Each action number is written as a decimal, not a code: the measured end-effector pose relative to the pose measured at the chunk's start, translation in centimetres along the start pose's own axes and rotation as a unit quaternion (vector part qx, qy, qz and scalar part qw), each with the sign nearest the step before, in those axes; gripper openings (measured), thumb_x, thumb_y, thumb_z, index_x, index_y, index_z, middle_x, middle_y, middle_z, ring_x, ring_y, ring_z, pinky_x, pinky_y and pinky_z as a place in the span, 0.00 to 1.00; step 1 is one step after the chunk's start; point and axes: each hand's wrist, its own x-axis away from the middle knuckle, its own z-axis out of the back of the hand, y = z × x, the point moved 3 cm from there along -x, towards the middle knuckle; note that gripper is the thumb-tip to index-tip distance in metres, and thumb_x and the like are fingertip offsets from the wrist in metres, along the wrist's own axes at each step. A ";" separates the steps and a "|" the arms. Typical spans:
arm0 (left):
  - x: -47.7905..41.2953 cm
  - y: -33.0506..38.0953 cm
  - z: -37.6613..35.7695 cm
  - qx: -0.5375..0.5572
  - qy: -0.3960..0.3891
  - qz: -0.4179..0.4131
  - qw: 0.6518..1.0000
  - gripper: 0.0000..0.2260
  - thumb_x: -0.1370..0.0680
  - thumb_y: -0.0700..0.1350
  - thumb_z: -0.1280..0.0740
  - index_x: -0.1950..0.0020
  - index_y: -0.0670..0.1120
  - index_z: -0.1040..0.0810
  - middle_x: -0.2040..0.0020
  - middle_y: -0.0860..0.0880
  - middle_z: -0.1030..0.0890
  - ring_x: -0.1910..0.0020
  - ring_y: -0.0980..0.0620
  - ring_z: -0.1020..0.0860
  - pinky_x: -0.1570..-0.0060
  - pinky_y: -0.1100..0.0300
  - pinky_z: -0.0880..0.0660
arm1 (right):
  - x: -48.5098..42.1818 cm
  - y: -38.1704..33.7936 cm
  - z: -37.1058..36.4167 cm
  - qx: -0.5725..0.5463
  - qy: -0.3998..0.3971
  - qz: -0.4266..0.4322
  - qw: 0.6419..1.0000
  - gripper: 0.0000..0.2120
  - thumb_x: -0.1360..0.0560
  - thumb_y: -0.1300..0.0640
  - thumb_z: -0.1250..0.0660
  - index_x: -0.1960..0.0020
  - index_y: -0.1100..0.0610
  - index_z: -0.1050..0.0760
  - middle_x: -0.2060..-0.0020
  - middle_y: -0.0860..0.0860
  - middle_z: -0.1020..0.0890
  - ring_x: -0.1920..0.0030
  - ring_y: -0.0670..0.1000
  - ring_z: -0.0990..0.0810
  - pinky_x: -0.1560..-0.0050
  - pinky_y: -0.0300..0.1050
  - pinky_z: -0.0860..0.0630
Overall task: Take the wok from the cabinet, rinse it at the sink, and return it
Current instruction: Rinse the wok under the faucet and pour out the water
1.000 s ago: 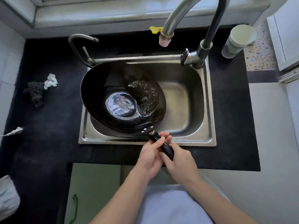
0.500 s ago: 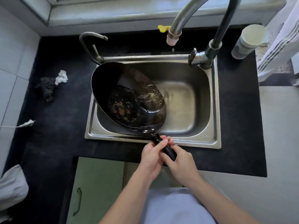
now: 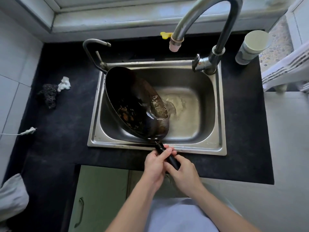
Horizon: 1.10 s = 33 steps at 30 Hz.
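Note:
The dark wok (image 3: 132, 101) stands tilted steeply on its side over the left half of the steel sink (image 3: 215, 149). Brown residue shows inside it, and water spills off its right rim into the basin. Its black handle (image 3: 168, 155) points toward me across the sink's front edge. My left hand (image 3: 156, 164) and my right hand (image 3: 183, 174) both grip that handle, the left nearer the wok. The tall curved tap (image 3: 202, 19) arches above the basin with its spout (image 3: 175, 42) over the sink's back edge; no water runs from it.
On the black counter (image 3: 66, 139), a dark scourer (image 3: 48, 95) and a white scrap (image 3: 64, 83) lie left of the sink. A small second tap (image 3: 93, 47) rises at the back left. A pale cup (image 3: 250, 46) stands at the back right. Green cabinet doors (image 3: 100, 195) are below.
The wok went from lying nearly flat with a pool of water to tipped steeply on its side, and the water now pours into the basin. Both hands kept hold of the handle.

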 end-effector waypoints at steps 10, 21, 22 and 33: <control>0.4 0.4 0.1 -0.031 -0.004 -0.011 0.999 0.07 0.23 0.36 0.31 0.45 0.40 0.22 0.60 0.44 0.18 0.59 0.50 0.19 0.61 0.59 0.21 | 0.2 -0.8 0.1 -0.020 -0.012 0.022 0.999 0.05 0.24 0.49 0.28 0.56 0.41 0.23 0.68 0.42 0.16 0.68 0.40 0.22 0.66 0.33 0.28; 0.9 0.7 0.2 -0.050 0.008 -0.024 0.998 0.06 0.21 0.40 0.32 0.50 0.38 0.18 0.60 0.45 0.17 0.58 0.51 0.18 0.55 0.56 0.21 | 0.0 -0.6 -0.3 -0.068 -0.037 -0.001 0.997 0.07 0.24 0.46 0.29 0.49 0.47 0.18 0.62 0.45 0.14 0.62 0.43 0.17 0.59 0.40 0.21; 0.9 0.7 0.2 -0.053 0.008 -0.025 0.998 0.06 0.21 0.41 0.32 0.50 0.38 0.18 0.60 0.45 0.17 0.58 0.51 0.18 0.55 0.56 0.21 | 0.0 -0.6 -0.3 -0.068 -0.039 0.001 0.997 0.07 0.24 0.46 0.29 0.49 0.47 0.18 0.62 0.45 0.14 0.61 0.44 0.16 0.58 0.41 0.20; 1.4 0.4 0.2 -0.051 0.015 -0.032 0.998 0.07 0.23 0.40 0.30 0.48 0.36 0.19 0.60 0.45 0.16 0.57 0.51 0.17 0.56 0.55 0.20 | 0.8 -1.4 0.5 -0.099 -0.071 -0.015 0.992 0.07 0.22 0.51 0.30 0.58 0.49 0.22 0.77 0.42 0.22 0.77 0.40 0.27 0.72 0.33 0.34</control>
